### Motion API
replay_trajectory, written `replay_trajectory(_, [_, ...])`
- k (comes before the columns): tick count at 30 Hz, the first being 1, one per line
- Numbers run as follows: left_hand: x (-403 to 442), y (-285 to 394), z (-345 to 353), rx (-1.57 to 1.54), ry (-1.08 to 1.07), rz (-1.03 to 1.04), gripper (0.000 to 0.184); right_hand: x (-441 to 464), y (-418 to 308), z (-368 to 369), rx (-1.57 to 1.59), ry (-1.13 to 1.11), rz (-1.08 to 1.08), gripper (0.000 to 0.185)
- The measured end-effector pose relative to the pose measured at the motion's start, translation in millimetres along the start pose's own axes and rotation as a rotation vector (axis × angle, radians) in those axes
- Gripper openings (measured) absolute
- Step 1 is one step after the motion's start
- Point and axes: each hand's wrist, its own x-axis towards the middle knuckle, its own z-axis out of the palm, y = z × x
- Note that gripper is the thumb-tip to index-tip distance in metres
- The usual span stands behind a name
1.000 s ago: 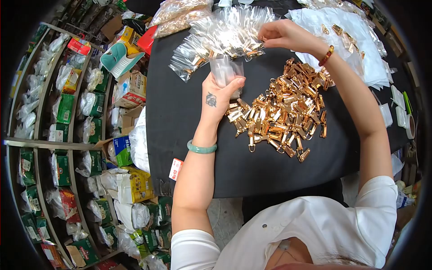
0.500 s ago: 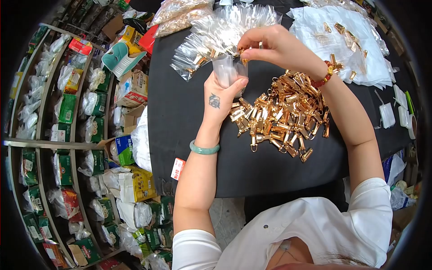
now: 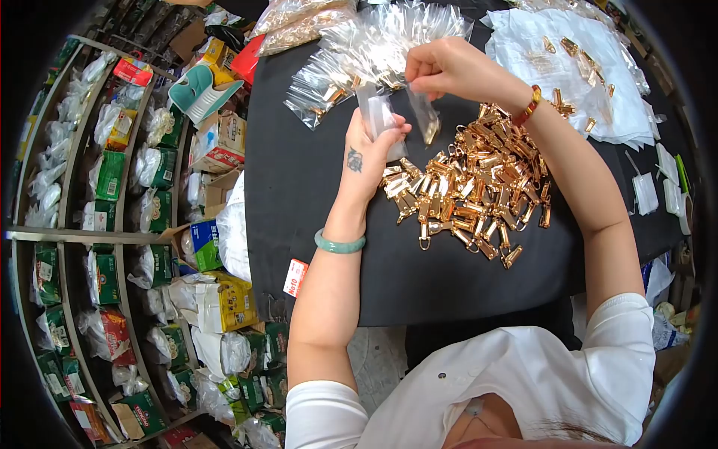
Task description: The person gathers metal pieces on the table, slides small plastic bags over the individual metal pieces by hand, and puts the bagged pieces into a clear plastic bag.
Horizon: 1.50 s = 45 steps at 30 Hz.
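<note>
My left hand (image 3: 369,150) is closed round a stack of small clear plastic bags (image 3: 378,112), the thumb across the front. Just to the right, my right hand (image 3: 460,69) pinches the top of a single clear plastic bag (image 3: 423,118), which hangs down with a gold piece at its bottom. Below both hands a heap of shiny gold metal clasps (image 3: 479,187) lies on the black tablecloth (image 3: 314,194). Beyond them spreads a pile of filled clear bags (image 3: 366,56), some with gold pieces visible inside.
White plastic sheets (image 3: 523,67) with several loose gold clasps lie at the back right. Large bags of gold parts (image 3: 307,30) sit at the back left. Shelves (image 3: 112,238) packed with boxes and bags stand left of the table. A red-and-white label (image 3: 295,278) hangs at the table's left edge.
My right hand has moved slightly right and away from the stack. A single bag with a gold piece inside now hangs from it, apart from the bags in my left hand.
</note>
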Motion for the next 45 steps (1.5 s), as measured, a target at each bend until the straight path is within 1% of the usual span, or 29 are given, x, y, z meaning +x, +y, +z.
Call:
replay_trajectory(4, [-2.0,4.3,1.9,0.035,0.006,-0.051,0.031,19.3,33.7,-9.4,-0.070,0.031,0.079,0.014])
replay_trajectory(7, [-2.6,7.5,5.0,0.021,0.017,-0.108,0.026,31.3,44.5,-14.7,-0.341,0.396,-0.208,0.017])
replay_trajectory(8, [-2.4,7.8,5.0,0.021,0.018,-0.108,0.026,30.9,45.6,-14.0,-0.340,0.395,-0.208,0.017])
replay_trajectory(11, [-1.8,7.1,7.0,0.030,0.037,-0.071,0.022,21.5,-5.4,-5.7,-0.351,0.046,0.110,0.018])
replay_trajectory(12, [-1.9,6.5,7.1,0.030,0.033,-0.074,0.022,17.5,-8.5,0.7,-0.352,0.048,0.115,0.018])
replay_trajectory(15, [-2.1,4.4,6.4,0.010,0.005,-0.045,0.022,6.6,-5.4,20.8,-0.457,-0.073,-0.237,0.014])
replay_trajectory(16, [-1.8,4.2,6.8,0.007,0.002,-0.046,0.022,4.4,-3.4,19.0,-0.459,-0.073,-0.234,0.014])
replay_trajectory(19, [-2.6,5.5,5.1,0.018,0.010,-0.057,0.017,-4.5,11.1,7.9,-0.105,-0.044,-0.238,0.009])
replay_trajectory(20, [-2.8,6.3,4.7,0.014,0.012,-0.054,0.017,-9.9,16.5,-2.5,-0.110,-0.048,-0.239,0.009])
replay_trajectory(22, [-2.8,7.6,4.6,0.082,0.016,-0.049,0.017,-25.6,27.5,-28.5,-0.357,-0.219,-0.140,0.007])
replay_trajectory(23, [-2.8,7.6,5.1,0.116,0.018,-0.049,0.017,-33.0,32.8,-33.6,-0.361,-0.221,-0.139,0.007])
replay_trajectory(26, [-1.9,5.9,7.5,0.082,0.025,-0.037,0.018,-51.0,44.7,-42.0,-0.607,-0.364,-0.187,0.007])
replay_trajectory(27, [-1.8,5.8,7.7,0.069,0.030,-0.032,0.019,-50.3,42.1,-41.4,-0.607,-0.363,-0.187,0.007])
replay_trajectory(30, [-2.9,6.4,8.5,0.072,0.030,-0.030,0.019,-46.1,33.5,-35.8,-0.654,-0.484,-0.014,0.009])
replay_trajectory(31, [-3.1,7.0,8.7,0.073,0.030,-0.027,0.019,-45.8,31.3,-33.2,-0.654,-0.483,-0.015,0.009])
replay_trajectory(34, [-4.3,9.4,9.8,0.083,0.034,-0.038,0.019,-42.4,25.5,-21.9,-0.848,-0.457,-0.026,0.010])
replay_trajectory(35, [-4.8,9.9,9.3,0.087,0.037,-0.045,0.020,-39.5,22.8,-20.8,-0.848,-0.456,-0.032,0.010])
replay_trajectory(38, [-4.1,8.5,7.3,0.108,0.035,-0.018,0.020,-29.9,11.5,-23.9,-0.387,-0.228,0.013,0.014])
replay_trajectory(39, [-3.9,7.4,8.1,0.115,0.028,-0.009,0.020,-28.0,6.4,-22.2,-0.387,-0.230,0.013,0.014])
replay_trajectory(42, [-4.6,6.9,9.6,0.126,0.027,-0.015,0.021,-23.2,-11.5,-10.6,0.339,0.103,-0.095,0.015])
replay_trajectory(43, [-5.1,7.8,9.3,0.133,0.030,-0.015,0.021,-21.3,-15.6,-7.7,0.342,0.102,-0.098,0.015])
replay_trajectory(45, [-5.6,9.7,10.1,0.138,0.033,-0.007,0.021,-18.3,-22.6,-2.7,0.269,0.140,-0.177,0.016])
